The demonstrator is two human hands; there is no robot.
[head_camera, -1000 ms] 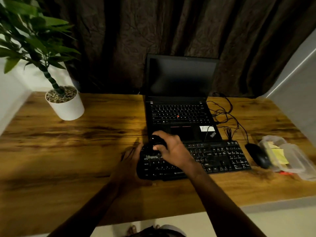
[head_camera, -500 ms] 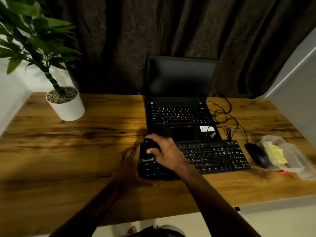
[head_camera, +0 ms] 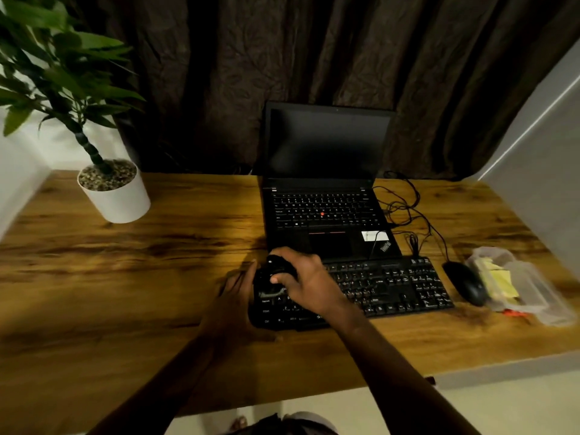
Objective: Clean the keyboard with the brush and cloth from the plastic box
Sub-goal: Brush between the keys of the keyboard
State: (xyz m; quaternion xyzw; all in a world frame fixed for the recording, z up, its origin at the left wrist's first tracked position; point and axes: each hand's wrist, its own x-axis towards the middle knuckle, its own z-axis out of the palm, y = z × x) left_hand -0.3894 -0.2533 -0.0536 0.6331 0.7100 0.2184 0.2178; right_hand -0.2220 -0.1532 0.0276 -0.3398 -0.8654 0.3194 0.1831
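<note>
A black keyboard (head_camera: 383, 287) lies on the wooden desk in front of a laptop. My right hand (head_camera: 306, 279) grips a dark brush (head_camera: 272, 271) over the keyboard's upper left corner. My left hand (head_camera: 233, 304) rests flat against the keyboard's left end, fingers extended. A clear plastic box (head_camera: 521, 285) sits at the right edge of the desk with a yellow cloth (head_camera: 502, 281) inside it. The brush's bristles are too dark to make out.
An open black laptop (head_camera: 326, 183) stands behind the keyboard. A black mouse (head_camera: 464, 282) lies between keyboard and box, with tangled cables (head_camera: 405, 211) behind it. A potted plant (head_camera: 114, 191) stands at the back left. A dark curtain hangs behind the desk.
My right hand has slid the brush leftward along the top key rows to the keyboard's left corner. My left hand has stayed at the keyboard's left end.
</note>
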